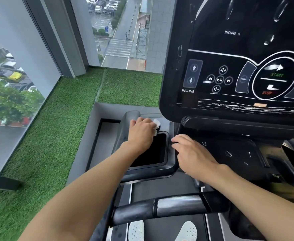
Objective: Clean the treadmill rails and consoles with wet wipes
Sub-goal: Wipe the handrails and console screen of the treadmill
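A black treadmill console (238, 49) with INCLINE, START and STOP buttons fills the upper right; wet streaks show on its glossy face. Below it lies a black side tray with a square cup pocket (153, 152). My left hand (141, 133) presses a crumpled white wet wipe (157, 122) against the tray's far rim, fingers closed on it. My right hand (193, 153) rests on the tray's right edge, fingers spread, holding nothing. A black and silver handrail (170, 205) crosses in front of me.
Green artificial turf (55, 136) covers the floor to the left, up to tall windows (12, 75) over a street. The treadmill belt (160, 188) runs beneath the rail, with my two white shoes (136, 230) on it. A second black machine part stands at right.
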Available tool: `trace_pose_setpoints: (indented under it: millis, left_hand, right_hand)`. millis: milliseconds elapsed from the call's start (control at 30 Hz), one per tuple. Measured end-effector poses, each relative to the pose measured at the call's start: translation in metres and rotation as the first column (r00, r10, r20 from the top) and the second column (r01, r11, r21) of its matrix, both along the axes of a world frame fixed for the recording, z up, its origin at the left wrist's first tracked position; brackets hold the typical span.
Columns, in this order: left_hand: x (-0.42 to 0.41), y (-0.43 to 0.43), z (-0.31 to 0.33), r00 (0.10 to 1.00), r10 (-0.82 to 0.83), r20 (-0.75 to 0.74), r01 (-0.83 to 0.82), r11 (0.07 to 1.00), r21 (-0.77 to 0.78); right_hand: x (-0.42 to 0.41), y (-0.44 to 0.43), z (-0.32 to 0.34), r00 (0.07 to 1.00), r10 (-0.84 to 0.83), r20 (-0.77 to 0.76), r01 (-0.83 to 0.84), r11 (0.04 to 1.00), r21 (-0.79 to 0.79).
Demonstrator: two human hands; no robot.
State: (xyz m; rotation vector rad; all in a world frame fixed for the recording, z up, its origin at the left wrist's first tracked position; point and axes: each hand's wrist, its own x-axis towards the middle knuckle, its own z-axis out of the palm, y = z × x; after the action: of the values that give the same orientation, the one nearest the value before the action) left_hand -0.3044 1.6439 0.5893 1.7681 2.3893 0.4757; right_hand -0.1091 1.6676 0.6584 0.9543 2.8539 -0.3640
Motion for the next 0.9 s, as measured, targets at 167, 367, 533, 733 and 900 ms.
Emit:
trace_pose_setpoints:
  millis: [167, 367, 533, 733, 900]
  left_hand:
    - [0.025, 0.018, 0.001, 0.982, -0.124, 0.142, 0.115, 0.991, 0.07]
    - [0.031, 0.001, -0.003, 0.957, -0.207, 0.205, 0.169, 0.967, 0.19]
    - [0.047, -0.024, 0.0, 0.964, -0.203, 0.172, 0.162, 0.96, 0.228]
    - [0.064, -0.062, 0.0, 0.964, -0.195, 0.183, 0.156, 0.966, 0.206]
    - [0.079, -0.091, 0.008, 0.975, -0.108, 0.192, 0.088, 0.99, 0.109]
  right_hand:
    - [0.007, 0.002, -0.003, 0.987, -0.158, -0.036, 0.158, 0.987, -0.007]
    - [0.006, 0.002, -0.001, 0.996, -0.088, -0.001, 0.088, 0.996, 0.016]
    - [0.008, 0.0, 0.003, 0.998, -0.046, 0.041, 0.046, 0.999, 0.005]
    - [0.007, -0.007, 0.009, 0.999, -0.018, -0.029, 0.016, 0.998, -0.065]
    - [-0.003, -0.021, 0.007, 0.991, 0.122, 0.052, -0.116, 0.989, -0.094]
